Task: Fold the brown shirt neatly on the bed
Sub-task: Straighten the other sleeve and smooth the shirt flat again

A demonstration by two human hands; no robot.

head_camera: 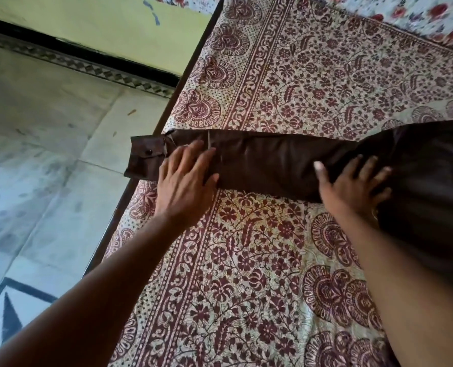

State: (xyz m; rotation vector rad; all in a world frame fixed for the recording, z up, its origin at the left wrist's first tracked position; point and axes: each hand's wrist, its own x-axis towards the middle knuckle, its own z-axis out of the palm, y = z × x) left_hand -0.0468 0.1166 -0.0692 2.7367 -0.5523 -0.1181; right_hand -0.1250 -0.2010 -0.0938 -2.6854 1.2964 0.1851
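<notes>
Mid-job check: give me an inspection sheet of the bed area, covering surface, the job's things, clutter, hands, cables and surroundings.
Surface: bed covered by a maroon floral printed sheet, lying flat.
Job's things: brown shirt on the bed; its sleeve stretched straight out toward the bed edge, buttoned cuff hanging past the edge.
Clutter: nothing seen.
Hands: left hand flat on the sleeve near the cuff, fingers straight; right hand flat with fingers spread where the sleeve meets the body.
Cables: nothing seen.
Surroundings: tiled floor beside the bed, yellow wall, a second floral cloth at the far edge.
</notes>
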